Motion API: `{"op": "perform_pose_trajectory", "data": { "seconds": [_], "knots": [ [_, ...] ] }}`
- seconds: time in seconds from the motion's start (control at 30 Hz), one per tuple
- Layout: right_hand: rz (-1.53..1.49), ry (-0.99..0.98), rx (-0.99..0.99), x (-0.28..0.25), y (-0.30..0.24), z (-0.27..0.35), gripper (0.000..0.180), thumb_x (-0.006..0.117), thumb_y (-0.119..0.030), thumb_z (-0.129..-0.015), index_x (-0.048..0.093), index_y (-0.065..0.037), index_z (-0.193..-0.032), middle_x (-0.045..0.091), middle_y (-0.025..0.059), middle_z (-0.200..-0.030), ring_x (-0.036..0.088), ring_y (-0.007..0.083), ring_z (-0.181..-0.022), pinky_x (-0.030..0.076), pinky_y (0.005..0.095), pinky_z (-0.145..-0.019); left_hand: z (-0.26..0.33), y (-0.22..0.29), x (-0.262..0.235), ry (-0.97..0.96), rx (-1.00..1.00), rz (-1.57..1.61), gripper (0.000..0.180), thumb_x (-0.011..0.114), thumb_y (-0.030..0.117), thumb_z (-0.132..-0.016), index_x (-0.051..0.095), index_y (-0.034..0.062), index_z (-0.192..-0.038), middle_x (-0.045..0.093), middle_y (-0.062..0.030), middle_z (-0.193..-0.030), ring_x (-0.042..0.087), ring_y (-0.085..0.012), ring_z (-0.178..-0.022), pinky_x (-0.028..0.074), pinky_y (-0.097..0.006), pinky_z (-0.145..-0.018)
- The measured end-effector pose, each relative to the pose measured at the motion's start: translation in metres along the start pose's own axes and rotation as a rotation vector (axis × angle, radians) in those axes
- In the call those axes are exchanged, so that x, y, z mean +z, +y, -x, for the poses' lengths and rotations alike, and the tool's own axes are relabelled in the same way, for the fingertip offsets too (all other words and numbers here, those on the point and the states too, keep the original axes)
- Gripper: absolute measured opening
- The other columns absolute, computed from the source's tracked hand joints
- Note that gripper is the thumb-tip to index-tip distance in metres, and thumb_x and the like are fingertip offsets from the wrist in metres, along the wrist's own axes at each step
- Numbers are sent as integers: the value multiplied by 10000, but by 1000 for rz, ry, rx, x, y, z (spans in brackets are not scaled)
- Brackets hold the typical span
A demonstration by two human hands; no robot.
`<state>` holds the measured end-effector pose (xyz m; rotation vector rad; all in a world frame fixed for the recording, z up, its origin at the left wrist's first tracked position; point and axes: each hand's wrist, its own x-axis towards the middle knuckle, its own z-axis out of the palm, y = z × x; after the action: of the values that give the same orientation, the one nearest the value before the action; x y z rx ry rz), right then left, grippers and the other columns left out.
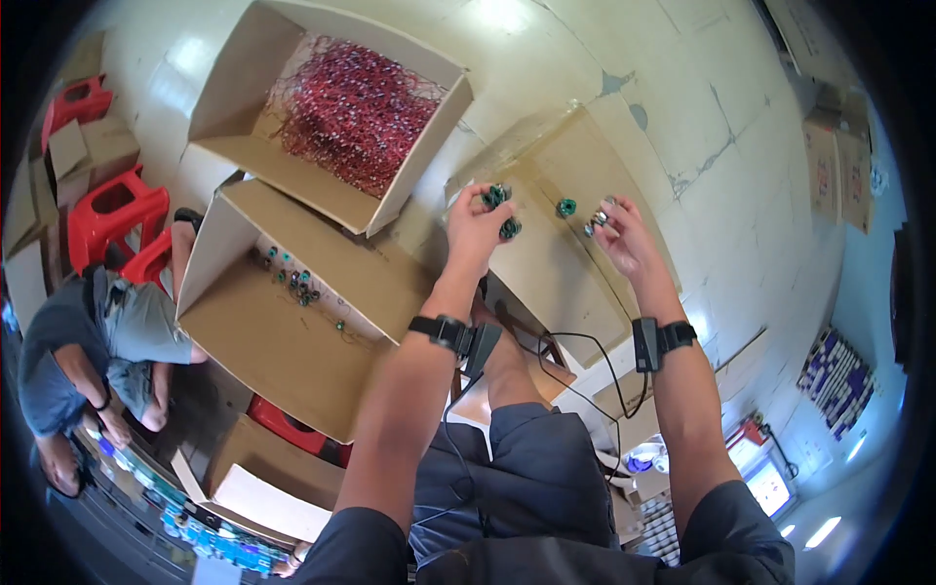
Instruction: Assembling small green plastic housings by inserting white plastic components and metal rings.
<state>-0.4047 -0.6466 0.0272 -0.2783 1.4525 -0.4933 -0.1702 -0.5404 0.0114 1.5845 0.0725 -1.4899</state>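
My left hand (476, 228) is closed around several small dark green, ring-shaped parts (497, 195), which look like wound coils. Another of them (509, 228) pokes out by the thumb. To the right, my right hand (624, 240) pinches one or two similar parts with a silvery shine (596, 224); its fingers hide some of them. Between the hands, a single green ring-shaped part (566, 207) sits on the flat closed cardboard box (551, 258). Both hands are over that box. Each wrist wears a black strap with a device, and cables run from them.
An open carton (419, 151) at the upper left holds a heap of red wired parts (356, 112). Below it, another open carton (283, 356) contains several green parts (300, 285). At far left a person (107, 341) sits near red stools (115, 216). Cables (609, 366) hang between my forearms.
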Motion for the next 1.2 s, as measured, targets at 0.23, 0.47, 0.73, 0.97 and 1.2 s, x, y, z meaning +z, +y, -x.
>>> {"op": "perform_pose_trajectory", "data": {
  "seconds": [0.23, 0.47, 0.73, 0.97, 1.2],
  "knots": [
    [17, -67, 81, 39, 13, 60, 311, 714, -116, -864, 526, -163, -1107, 598, 41, -920, 618, 160, -803, 578, 246, -607, 92, -4, -81, 114, -1, 379, 338, 727, 49, -821, 563, 92, -1114, 628, -33, -912, 613, -119, -744, 568, -299, -567],
    [119, -234, 217, 132, 63, 126, 233, 713, -120, -868, 575, -158, -1051, 593, 48, -962, 617, 173, -822, 581, 234, -609, 196, -17, -179, 257, 71, 624, 384, 741, 56, -819, 559, 103, -1154, 620, -43, -972, 622, -119, -788, 563, -274, -572],
    [258, -523, 543, 265, 206, 247, 166, 604, -124, -941, 576, -175, -1097, 609, 80, -1028, 630, 287, -953, 590, 267, -637, 383, -50, -327, 452, 287, 836, 369, 694, -9, -849, 538, 109, -1163, 623, -25, -1017, 631, -118, -793, 569, -273, -606],
    [492, -679, 699, 355, 347, 399, 217, 592, -133, -945, 577, -157, -1160, 625, 79, -1092, 625, 293, -1000, 593, 271, -650, 587, -97, -438, 744, 606, 1150, 448, 699, -87, -806, 547, 90, -1188, 628, -22, -1044, 608, -69, -841, 487, -184, -596],
    [658, -859, 788, 417, 457, 497, 256, 565, -142, -957, 550, -91, -1207, 598, 184, -1152, 615, 338, -1051, 622, 299, -664, 673, -171, -589, 1151, 495, 1330, 423, 696, 43, -849, 491, 85, -1216, 631, -40, -976, 622, -133, -811, 573, -331, -612]
  ]
}}
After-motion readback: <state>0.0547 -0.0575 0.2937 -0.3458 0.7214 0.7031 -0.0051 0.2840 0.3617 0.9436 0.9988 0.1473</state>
